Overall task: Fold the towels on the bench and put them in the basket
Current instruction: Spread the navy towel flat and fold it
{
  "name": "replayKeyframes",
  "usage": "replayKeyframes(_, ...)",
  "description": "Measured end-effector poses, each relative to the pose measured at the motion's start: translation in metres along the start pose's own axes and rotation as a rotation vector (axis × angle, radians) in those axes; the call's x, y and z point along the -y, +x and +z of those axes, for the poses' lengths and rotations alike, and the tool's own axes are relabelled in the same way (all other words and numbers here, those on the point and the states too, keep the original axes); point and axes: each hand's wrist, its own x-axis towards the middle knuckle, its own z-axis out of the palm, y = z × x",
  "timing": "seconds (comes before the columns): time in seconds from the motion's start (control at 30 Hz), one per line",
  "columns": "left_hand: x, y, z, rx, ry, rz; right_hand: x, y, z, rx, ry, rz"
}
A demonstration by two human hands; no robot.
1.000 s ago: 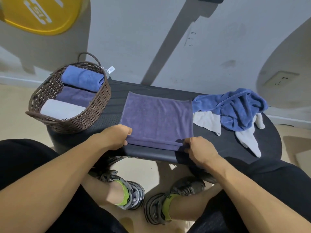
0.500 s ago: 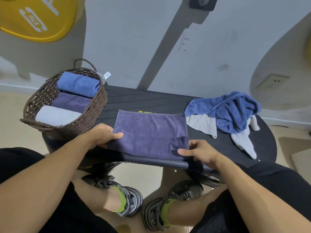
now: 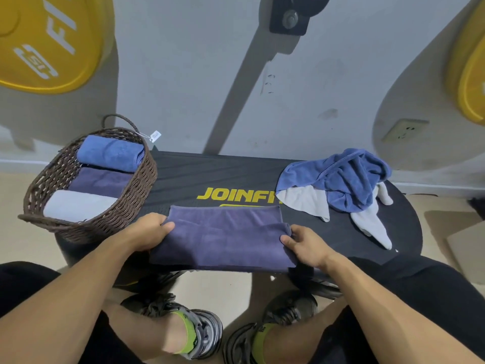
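Note:
A purple towel (image 3: 225, 236), folded into a wide band, lies at the near edge of the black bench (image 3: 210, 174). My left hand (image 3: 149, 233) grips its left end and my right hand (image 3: 305, 244) grips its right end, thumbs on top. At the bench's left end stands a brown wicker basket (image 3: 136, 190) holding three folded towels: blue (image 3: 110, 152), purple (image 3: 101, 179) and grey (image 3: 76, 206). A crumpled blue towel (image 3: 343, 177) lies on an unfolded grey towel (image 3: 367, 222) at the bench's right end.
The bench backs onto a grey wall with a socket (image 3: 404, 130) low on the right. Yellow weight plates (image 3: 44, 40) hang at the upper left and right. My knees and shoes (image 3: 194, 329) are below the bench's near edge.
The purple towel has been folded over toward me and is now a narrower band at the near edge. Both hands slid with it to its ends. The bench's yellow lettering is now uncovered.

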Motion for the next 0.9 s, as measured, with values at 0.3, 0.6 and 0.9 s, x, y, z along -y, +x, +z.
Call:
replayKeyframes(0.3, -0.007, 0.013, 0.021, -0.102, -0.936, -0.137, 0.01, 0.028, 0.013, -0.293, 0.346, 0.175)
replayKeyframes(0.6, -0.009, 0.025, 0.024, -0.29, -0.514, -0.254, 0.013, 0.033, 0.015, -0.364, 0.188, 0.149)
replayKeyframes(0.9, -0.009, 0.028, 0.021, -0.337, -0.618, -0.329, 0.02, 0.032, 0.022, -0.414, 0.134, 0.174)
